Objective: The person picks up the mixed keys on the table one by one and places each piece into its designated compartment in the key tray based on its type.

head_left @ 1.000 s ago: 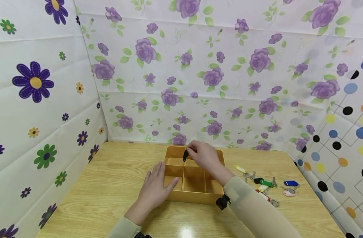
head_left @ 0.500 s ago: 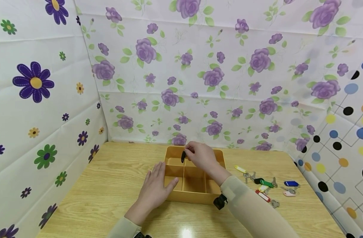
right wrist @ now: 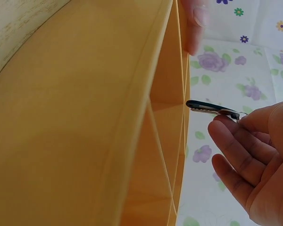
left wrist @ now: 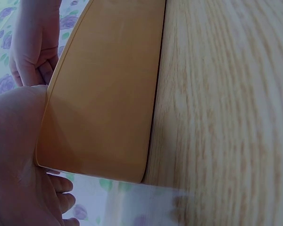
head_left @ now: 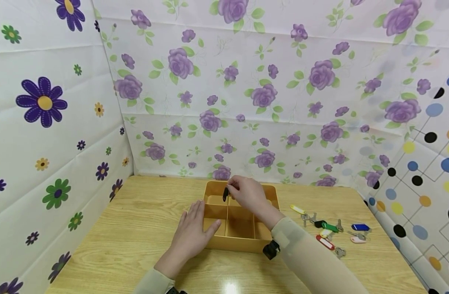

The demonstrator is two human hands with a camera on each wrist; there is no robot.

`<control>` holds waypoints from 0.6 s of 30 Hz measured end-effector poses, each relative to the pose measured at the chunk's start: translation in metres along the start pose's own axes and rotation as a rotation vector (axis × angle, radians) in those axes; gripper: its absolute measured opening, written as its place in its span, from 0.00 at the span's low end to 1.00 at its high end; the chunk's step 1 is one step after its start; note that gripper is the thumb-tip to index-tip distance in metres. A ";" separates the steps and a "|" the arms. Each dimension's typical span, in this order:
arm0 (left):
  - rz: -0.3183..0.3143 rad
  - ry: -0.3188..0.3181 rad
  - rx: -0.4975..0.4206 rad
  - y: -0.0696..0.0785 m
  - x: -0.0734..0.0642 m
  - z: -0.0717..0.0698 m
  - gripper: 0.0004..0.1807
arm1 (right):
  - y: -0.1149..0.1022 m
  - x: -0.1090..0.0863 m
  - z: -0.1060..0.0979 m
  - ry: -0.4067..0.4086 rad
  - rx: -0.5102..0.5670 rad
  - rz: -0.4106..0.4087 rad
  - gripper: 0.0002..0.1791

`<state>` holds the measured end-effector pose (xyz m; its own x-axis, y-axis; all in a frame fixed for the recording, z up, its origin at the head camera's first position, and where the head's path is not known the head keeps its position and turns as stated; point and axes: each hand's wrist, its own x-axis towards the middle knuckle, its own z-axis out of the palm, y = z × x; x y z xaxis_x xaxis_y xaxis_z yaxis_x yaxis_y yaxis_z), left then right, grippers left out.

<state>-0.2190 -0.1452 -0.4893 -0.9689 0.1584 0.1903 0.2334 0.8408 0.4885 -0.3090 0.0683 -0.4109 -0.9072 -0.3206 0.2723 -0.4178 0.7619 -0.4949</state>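
Placing step apparently in hand: right hand [head_left: 248, 194] pinches black-tagged key [head_left: 225, 194] by ring, above back-left corner compartment of tray [head_left: 235, 244]. Left hand [head_left: 192, 231], fingers straight, at tray's left edge (steadying, perhaps). Next move calls for lowering, release.

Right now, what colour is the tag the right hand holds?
Black tag; shows best in head view.

Left hand [head_left: 192, 232]: fingers extended toward the far edge of the worktop [head_left: 147, 220], thumb spread. Right hand [head_left: 248, 193]: nearer that edge, thumb and forefinger pinched.
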 end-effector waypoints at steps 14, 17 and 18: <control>0.001 -0.005 0.011 -0.001 0.001 0.002 0.57 | -0.001 -0.001 0.002 -0.031 0.049 -0.002 0.10; 0.000 -0.005 0.007 -0.001 0.001 0.002 0.56 | -0.001 -0.001 0.003 -0.033 0.059 -0.001 0.11; -0.001 -0.005 0.007 -0.001 0.001 0.002 0.56 | 0.000 -0.002 0.002 -0.033 0.060 0.001 0.11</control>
<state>-0.2200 -0.1451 -0.4909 -0.9694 0.1604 0.1858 0.2322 0.8445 0.4825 -0.3075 0.0671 -0.4132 -0.9082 -0.3393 0.2449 -0.4184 0.7276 -0.5436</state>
